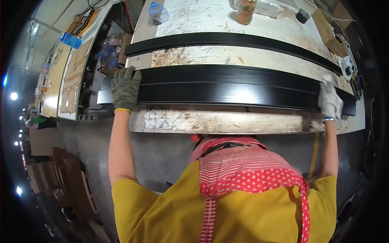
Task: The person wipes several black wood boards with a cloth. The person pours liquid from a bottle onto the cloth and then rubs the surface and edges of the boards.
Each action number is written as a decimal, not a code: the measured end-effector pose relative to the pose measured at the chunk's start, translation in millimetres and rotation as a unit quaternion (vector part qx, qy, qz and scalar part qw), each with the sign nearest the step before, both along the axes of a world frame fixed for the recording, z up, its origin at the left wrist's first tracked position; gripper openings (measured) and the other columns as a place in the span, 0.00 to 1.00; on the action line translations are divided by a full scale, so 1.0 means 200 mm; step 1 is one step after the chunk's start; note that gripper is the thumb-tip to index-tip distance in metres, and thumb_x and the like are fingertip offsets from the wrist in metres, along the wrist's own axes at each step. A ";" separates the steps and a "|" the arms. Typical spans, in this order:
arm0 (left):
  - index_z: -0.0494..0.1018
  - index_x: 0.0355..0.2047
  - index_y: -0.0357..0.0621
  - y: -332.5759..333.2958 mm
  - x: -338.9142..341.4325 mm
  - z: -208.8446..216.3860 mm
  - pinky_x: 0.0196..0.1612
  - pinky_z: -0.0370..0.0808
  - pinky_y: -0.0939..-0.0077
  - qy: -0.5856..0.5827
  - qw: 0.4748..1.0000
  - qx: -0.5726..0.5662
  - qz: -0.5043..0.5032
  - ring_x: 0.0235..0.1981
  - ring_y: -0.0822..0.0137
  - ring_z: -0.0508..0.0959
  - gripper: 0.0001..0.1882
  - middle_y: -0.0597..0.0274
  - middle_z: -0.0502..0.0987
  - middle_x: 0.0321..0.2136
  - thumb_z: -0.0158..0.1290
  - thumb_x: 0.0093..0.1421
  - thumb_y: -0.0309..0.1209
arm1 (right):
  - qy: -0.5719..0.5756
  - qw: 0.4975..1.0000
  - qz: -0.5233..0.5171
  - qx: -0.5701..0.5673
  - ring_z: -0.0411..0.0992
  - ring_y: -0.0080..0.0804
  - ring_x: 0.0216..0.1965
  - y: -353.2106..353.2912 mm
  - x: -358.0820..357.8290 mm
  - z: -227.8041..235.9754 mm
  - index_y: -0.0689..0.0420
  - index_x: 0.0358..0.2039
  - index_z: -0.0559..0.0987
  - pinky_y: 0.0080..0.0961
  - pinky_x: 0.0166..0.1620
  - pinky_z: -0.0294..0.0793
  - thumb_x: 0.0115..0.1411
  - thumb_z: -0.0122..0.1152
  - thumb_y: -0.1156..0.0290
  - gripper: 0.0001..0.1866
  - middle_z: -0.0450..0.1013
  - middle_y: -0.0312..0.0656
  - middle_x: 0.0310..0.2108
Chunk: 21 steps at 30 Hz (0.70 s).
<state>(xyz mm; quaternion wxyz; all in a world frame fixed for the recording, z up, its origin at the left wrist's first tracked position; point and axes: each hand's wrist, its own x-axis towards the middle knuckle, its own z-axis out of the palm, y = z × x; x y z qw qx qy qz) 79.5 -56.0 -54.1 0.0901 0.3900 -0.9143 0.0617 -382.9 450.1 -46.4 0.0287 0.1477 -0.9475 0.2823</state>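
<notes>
Long black ribbed strips lie side by side across the workbench, with a seam along their length; I cannot tell if they are joined. My left hand, in a grey-green knit glove with a yellow cuff, is closed over their left end, fingertips bent at the far edge. On the right end rests my right hand, in a white glove, its fingers curled across the strips and slightly blurred. Beyond them, a separate narrow black strip lies roughly parallel, touched by neither hand.
The stained pale workbench has its near edge before my apron. At its far side stand a blue-capped clear bottle, an amber bottle and a dark cup. Cardboard boxes sit far right. Left is a side table with a blue bottle.
</notes>
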 end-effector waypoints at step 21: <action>0.68 0.58 0.44 -0.71 0.53 0.02 0.63 0.62 0.69 0.206 0.905 0.351 -0.121 0.60 0.60 0.68 0.26 0.55 0.70 0.58 0.46 0.65 0.45 | 0.198 0.763 0.587 0.185 0.75 0.37 0.30 -1.76 1.52 -0.03 0.57 0.33 0.78 0.35 0.32 0.78 0.56 0.62 0.71 0.06 0.74 0.44 0.28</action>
